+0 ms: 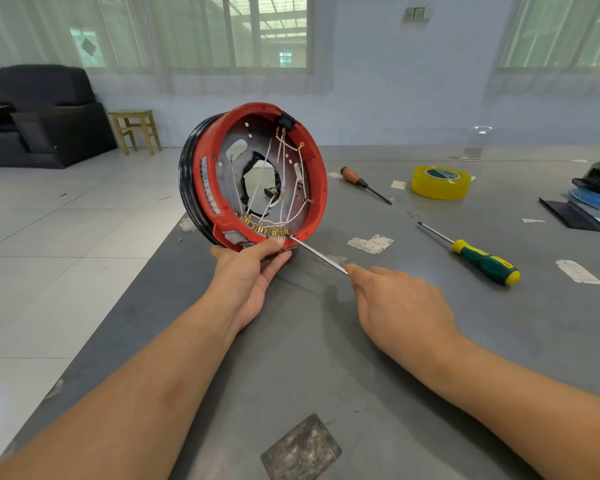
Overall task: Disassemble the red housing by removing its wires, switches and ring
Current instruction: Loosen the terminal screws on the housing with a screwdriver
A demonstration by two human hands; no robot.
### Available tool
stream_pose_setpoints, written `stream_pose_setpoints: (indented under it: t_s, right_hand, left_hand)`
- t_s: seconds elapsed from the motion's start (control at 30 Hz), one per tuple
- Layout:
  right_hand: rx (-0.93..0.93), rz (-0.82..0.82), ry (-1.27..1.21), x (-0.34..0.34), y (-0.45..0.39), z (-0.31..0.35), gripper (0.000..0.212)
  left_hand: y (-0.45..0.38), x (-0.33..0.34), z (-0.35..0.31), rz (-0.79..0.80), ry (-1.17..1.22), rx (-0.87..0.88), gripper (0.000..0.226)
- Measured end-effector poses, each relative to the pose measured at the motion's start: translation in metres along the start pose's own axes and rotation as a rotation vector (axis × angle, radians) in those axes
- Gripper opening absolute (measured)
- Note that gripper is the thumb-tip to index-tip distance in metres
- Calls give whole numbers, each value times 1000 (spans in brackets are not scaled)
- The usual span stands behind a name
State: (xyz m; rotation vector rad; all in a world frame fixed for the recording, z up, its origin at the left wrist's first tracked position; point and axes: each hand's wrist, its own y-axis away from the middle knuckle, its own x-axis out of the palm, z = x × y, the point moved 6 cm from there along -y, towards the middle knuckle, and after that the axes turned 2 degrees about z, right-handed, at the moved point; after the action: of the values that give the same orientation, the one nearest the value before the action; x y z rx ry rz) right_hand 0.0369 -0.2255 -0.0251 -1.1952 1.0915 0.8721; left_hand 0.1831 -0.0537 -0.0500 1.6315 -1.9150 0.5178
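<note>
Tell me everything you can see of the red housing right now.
The red housing is a round, plastic-looking ring stood on edge at the table's left edge, open side facing the camera. Inside are a grey metal plate with holes, white wires and brass terminals along the bottom. A black band wraps its back; a label sits on its left side. The left hand grips its lower rim; a screwdriver tip, held by the right hand, meets the terminals.

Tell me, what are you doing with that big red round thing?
A person is taking it apart. The left hand holds the red housing up on its edge on the grey table. The right hand grips a thin screwdriver, its tip poked in by the gold connectors at the bottom rim. The white wires are still inside. Two more screwdrivers and yellow tape lie nearby.
</note>
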Motion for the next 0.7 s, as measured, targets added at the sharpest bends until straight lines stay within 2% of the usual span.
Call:
stream_pose_setpoints:
  t_s: [0.4, 0.7]
  right_hand:
    - [-96, -91, 64, -16, -16, -41, 33]
    - [-196, -117, 71, -19, -21, -49, 34]
  left_hand:
    - [4, 3, 3, 86, 23, -107, 67]
    - [3, 2, -1, 97, -14, -95, 76]
